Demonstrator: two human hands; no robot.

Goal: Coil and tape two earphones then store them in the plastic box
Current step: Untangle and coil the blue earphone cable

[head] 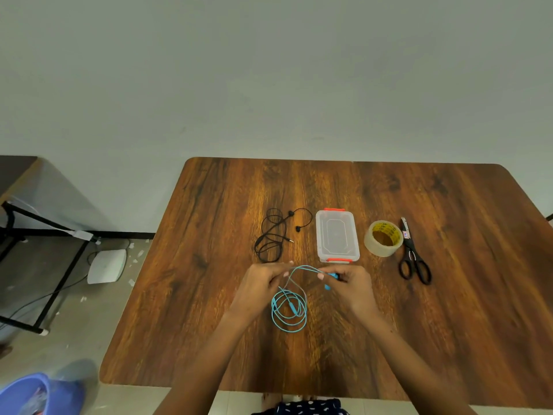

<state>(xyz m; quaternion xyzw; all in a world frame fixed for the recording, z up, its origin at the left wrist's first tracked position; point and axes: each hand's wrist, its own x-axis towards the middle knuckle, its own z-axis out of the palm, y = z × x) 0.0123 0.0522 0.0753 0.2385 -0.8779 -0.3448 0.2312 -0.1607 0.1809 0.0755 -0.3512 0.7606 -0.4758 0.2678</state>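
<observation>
A blue earphone [288, 310] lies partly coiled on the wooden table [209, 295] in front of me. My left hand [263, 280] pinches its cord near the top of the loops. My right hand [347, 281] pinches the cord by the blue earbuds, and a stretch of cord arches between the two hands. A black earphone [270, 235] lies loosely tangled farther back on the left. To its right stands the clear plastic box [337, 235] with orange clips, lid on.
A roll of clear tape [383, 238] sits right of the box, with black scissors [413, 253] beyond it. Off the table's left edge are a black metal frame [45, 232], a white device [106, 266] on the floor and a blue basin [33, 393].
</observation>
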